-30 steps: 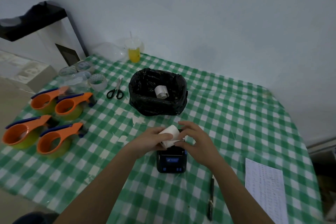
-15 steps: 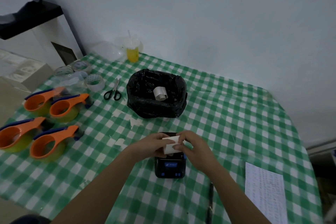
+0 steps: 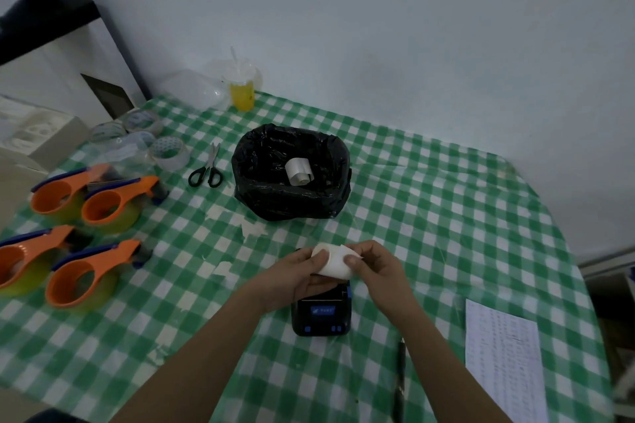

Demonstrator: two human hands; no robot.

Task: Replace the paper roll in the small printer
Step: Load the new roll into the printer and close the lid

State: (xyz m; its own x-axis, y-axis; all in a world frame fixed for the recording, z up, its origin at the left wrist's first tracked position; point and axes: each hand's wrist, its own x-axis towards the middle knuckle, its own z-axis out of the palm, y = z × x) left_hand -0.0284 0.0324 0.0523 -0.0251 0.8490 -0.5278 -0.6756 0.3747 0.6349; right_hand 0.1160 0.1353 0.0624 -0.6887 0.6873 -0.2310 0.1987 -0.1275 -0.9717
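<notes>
A white paper roll (image 3: 335, 263) is held just above the small black printer (image 3: 322, 314), which sits on the green checked tablecloth with blue buttons on its front. My left hand (image 3: 295, 273) cups the roll from the left. My right hand (image 3: 376, 269) pinches the roll's loose end at its right side. The printer's back part is hidden behind the roll and hands. An old grey roll (image 3: 298, 171) lies inside the black bag-lined bin (image 3: 292, 172) farther back.
Several orange tape dispensers (image 3: 86, 271) sit at the left, with clear tape rolls (image 3: 168, 151) and scissors (image 3: 207, 168) behind them. A yellow cup (image 3: 242, 93) stands by the wall. A printed sheet (image 3: 503, 357) and a black pen (image 3: 400, 378) lie at the right front.
Both hands have kept hold of the roll over the printer. The roll sits slightly higher and the right hand has drawn out its loose end.
</notes>
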